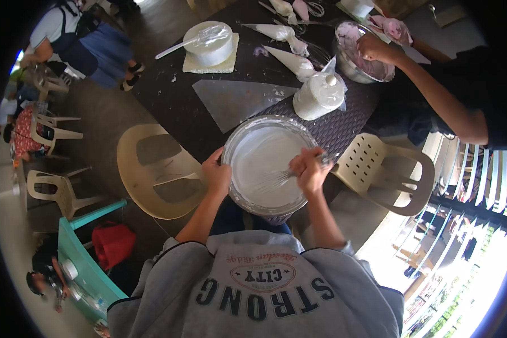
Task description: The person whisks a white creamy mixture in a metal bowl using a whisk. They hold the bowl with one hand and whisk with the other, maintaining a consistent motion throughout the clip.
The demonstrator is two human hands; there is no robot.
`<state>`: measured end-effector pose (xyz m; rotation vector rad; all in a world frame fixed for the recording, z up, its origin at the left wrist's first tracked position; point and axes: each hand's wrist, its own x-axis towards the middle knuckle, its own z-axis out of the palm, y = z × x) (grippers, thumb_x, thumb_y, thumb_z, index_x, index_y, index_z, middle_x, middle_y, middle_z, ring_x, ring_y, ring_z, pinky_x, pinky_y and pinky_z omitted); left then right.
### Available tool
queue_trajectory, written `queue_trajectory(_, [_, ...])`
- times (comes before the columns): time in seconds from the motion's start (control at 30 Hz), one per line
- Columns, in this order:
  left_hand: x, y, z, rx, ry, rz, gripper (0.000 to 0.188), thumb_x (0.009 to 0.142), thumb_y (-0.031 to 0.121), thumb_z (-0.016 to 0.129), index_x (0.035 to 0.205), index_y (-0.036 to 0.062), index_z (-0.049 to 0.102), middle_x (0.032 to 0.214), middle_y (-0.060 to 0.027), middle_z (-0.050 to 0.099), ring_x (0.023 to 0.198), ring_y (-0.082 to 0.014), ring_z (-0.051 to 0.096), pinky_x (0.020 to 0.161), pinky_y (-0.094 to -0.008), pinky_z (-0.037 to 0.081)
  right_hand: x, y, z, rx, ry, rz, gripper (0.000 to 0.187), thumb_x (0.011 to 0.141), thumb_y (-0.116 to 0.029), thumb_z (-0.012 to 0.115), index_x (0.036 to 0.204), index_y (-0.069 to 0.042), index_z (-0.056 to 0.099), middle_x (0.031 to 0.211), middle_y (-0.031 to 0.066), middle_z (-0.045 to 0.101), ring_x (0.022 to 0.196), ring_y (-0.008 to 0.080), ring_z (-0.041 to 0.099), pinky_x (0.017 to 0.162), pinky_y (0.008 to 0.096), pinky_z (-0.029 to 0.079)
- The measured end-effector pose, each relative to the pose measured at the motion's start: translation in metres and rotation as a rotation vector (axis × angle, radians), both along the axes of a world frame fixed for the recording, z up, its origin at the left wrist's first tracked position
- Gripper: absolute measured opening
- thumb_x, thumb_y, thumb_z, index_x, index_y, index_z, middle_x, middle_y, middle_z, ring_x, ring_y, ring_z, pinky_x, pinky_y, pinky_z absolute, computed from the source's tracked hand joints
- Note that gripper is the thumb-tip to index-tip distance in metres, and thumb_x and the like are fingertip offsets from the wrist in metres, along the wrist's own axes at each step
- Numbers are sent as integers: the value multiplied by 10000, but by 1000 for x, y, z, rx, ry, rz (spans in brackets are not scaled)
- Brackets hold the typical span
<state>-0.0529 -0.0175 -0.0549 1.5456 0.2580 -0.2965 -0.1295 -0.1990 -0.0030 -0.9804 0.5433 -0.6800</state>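
Plainly, from my end of the head camera, the work sat low in the middle of the view: a wide bowl [269, 119] of white mixture [256, 147] at the near end of the dark bench [174, 112]. The left hand [217, 173] was curled over the bowl's left rim, thumb on top, fingers mostly out of sight beneath. The right hand [310, 170] was closed tight round the handle of a whisk [276, 179] — its wires, blurred, dipped into the mixture near the right side.

Beyond the bowl I saw a translucent triangular sheet [236, 100] lying flat, with an upright white cylinder [319, 97], knob on top, to its right. Farther off, a round white block [213, 52] rested on a pale square slab [208, 68], a smeared spatula [177, 49] laid across its top. Filled piping bags [290, 61] lay to the right of that, and — past them — a co-worker's hand [377, 48] was at a metal bowl [381, 72] of pinkish mixture.
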Motion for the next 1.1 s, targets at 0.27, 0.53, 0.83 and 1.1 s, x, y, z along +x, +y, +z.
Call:
queue_trajectory(0.27, [-1, 3, 2, -60, 47, 40, 474, 603, -155, 371, 1009, -59, 596, 906, -98, 625, 828, -146, 577, 746, -229, 432, -3, -6, 8, 64, 9, -81, 258, 777, 17, 497, 575, -60, 357, 431, 6, 349, 358, 94, 361, 362, 260, 318])
queue_trajectory(0.53, [-15, 2, 0, -38, 83, 18, 490, 593, -157, 379, 1030, -59, 579, 913, -94, 616, 840, -159, 578, 759, -238, 432, -10, -8, 8, 24, 204, -46, 295, 762, 11, 508, 542, -100, 346, 427, 3, 318, 340, 97, 277, 400, 282, 309])
queue_trajectory(0.83, [-16, 11, -3, -58, 4, 60, 487, 589, -151, 361, 999, -49, 604, 879, -83, 624, 803, -132, 571, 735, -221, 428, -7, -9, 7, -100, 81, -155, 233, 767, 9, 489, 585, -66, 366, 438, 31, 397, 361, 92, 364, 364, 248, 312])
queue_trajectory(1.1, [-9, 19, 0, -106, -70, 12, 519, 581, -142, 363, 1021, -29, 612, 868, -84, 638, 741, -121, 579, 660, -208, 439, -15, -9, -16, -66, -39, -164, 168, 729, 53, 450, 599, -52, 436, 425, 52, 402, 351, 93, 329, 369, 296, 342])
